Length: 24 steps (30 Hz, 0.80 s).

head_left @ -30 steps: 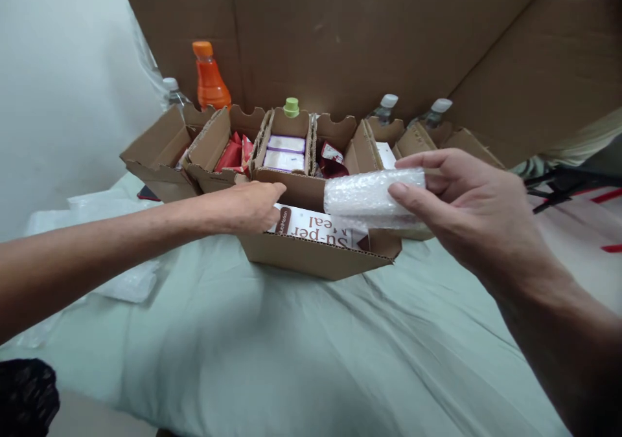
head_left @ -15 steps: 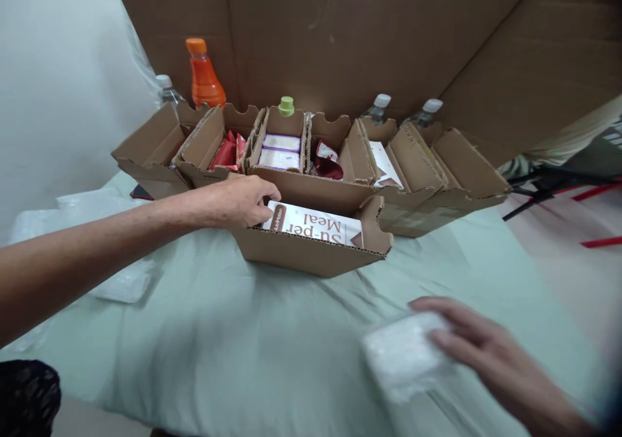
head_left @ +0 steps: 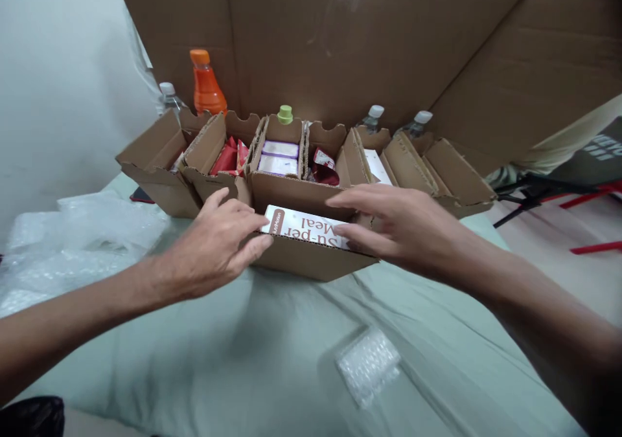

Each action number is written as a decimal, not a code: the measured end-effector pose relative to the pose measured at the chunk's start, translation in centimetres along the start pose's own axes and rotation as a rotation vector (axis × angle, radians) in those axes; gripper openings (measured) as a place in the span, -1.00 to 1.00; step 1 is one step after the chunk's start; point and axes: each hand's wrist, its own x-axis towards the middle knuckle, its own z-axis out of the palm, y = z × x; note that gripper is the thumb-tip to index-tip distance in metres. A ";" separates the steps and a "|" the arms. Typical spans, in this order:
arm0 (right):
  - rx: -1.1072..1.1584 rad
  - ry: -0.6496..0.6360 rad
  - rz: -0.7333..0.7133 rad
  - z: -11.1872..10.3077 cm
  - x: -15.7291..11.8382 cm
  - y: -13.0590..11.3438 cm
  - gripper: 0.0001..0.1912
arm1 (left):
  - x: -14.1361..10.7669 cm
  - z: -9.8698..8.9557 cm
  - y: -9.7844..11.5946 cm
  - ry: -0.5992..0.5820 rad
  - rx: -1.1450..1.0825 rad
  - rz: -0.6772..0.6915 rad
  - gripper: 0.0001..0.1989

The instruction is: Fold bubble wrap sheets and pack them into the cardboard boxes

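Observation:
In the head view, a brown cardboard bin stands on the green sheet, in front of a row of similar bins. Inside it is a white carton lettered "Su-per Meal", upside down from here. My left hand is at the bin's left end, fingers apart, near the carton's left edge. Over the right end hovers my right hand, its fingers spread above the carton. Whether the fingertips touch the bin or carton is hard to tell. A bubble-wrapped packet lies on the sheet below my right hand.
Behind, the row of bins holds red packets, purple-edged white packs and a dark red packet. Bottles, including an orange one, stand against a large cardboard panel. Bubble wrap lies at left.
My right hand has let go of the bubble-wrapped packet and moved up to the bin's right end. My left hand has released the carton's edge and opened, shifting slightly down.

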 end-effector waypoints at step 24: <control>-0.134 -0.360 -0.111 6.3 5.1 1.0 -0.27 | -2.6 3.8 -1.8 0.393 -0.002 0.171 -0.65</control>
